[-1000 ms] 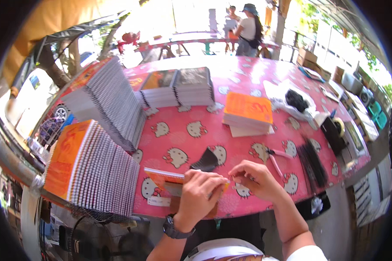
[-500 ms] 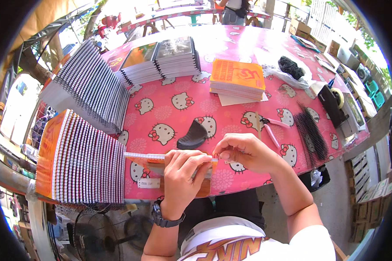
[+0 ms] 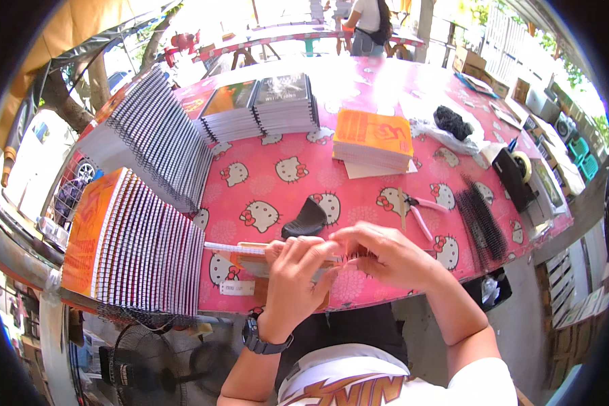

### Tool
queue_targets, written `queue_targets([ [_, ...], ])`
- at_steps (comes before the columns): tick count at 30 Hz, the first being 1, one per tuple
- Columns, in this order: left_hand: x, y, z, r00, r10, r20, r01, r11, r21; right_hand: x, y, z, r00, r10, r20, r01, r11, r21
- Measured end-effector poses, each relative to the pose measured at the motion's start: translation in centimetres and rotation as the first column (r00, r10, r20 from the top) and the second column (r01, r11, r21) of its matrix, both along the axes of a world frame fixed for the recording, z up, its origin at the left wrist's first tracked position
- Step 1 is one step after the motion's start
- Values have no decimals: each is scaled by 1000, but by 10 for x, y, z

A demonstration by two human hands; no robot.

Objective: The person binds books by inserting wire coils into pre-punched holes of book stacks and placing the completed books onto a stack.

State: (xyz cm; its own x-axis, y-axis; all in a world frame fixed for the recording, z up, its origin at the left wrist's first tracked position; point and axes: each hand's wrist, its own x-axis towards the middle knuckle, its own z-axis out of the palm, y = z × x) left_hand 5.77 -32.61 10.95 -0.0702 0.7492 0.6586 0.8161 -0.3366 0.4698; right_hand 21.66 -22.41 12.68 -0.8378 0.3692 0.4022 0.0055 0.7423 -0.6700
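My left hand (image 3: 298, 267), with a dark watch on its wrist, grips a thin orange-edged book (image 3: 235, 249) at the table's near edge. Its fingers lie over the spine, hiding much of it. At the right end of the book, my right hand (image 3: 389, 256) pinches a thin spiral binding coil (image 3: 348, 258) between thumb and fingers. How far the coil runs into the pages is hidden by my hands. Just beyond my left hand lies a black curved piece (image 3: 304, 218). Pink-handled pliers (image 3: 425, 223) rest past my right hand, beside a thin wooden stick (image 3: 403, 210).
Stacked spiral-bound orange books (image 3: 152, 250) and grey ones (image 3: 159, 145) line the left side. Dark-covered books (image 3: 281, 101) and a pile of orange books (image 3: 372, 132) stand farther back. Loose black coils (image 3: 482, 223) and a tape dispenser (image 3: 514, 177) are at right. Another person (image 3: 369, 27) stands far off.
My right hand has shifted slightly right and turned at the book's end, with more of the coil showing. My left hand keeps its hold on the book. The view has moved slightly.
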Motion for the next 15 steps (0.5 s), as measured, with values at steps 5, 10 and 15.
queue_targets([
  [5, -4, -2, -3, 993, 3, -118, -5, 1000, -20, -6, 28, -4, 981, 161, 108, -87, 864, -496],
  [10, -4, 1, -3, 993, -3, -115, 4, 1000, 4, -62, 87, -68, 949, -130, 286, 116, 991, 66],
  [15, -6, 6, -11, 977, 94, -190, -99, 995, -16, -102, 86, -102, 902, -153, 404, 39, 960, 278],
])
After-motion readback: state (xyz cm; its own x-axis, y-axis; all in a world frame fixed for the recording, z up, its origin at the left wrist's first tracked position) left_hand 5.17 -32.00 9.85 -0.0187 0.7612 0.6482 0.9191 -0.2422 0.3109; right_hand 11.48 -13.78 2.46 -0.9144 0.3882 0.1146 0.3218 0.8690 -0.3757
